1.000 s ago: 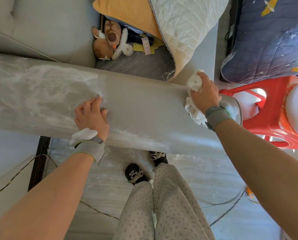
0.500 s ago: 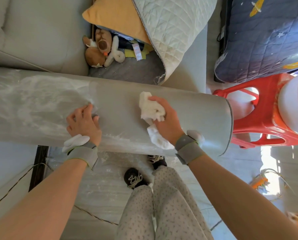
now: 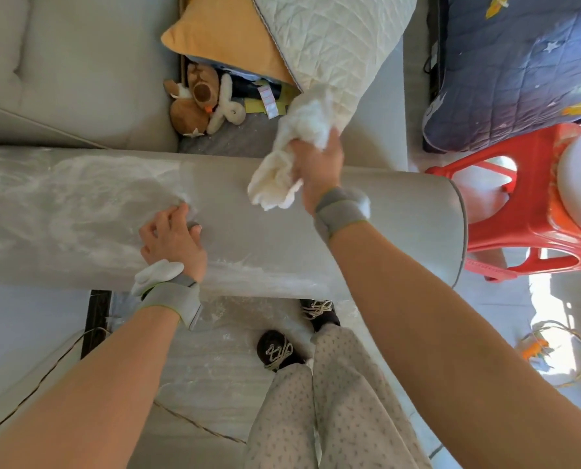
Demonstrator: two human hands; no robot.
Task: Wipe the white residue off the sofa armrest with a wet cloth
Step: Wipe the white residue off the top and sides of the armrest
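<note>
Where the grey rounded upholstered sofa armrest runs across the view, white powdery residue covers its left part and streaks its near edge; the right part looks clean. Red plastic stool: just beside the armrest's right end. White crumpled wet cloth: bunched, over the armrest's far edge, gripped by the right hand. Left hand: fingers curled, holding nothing, resting on the armrest at the residue's edge.
</note>
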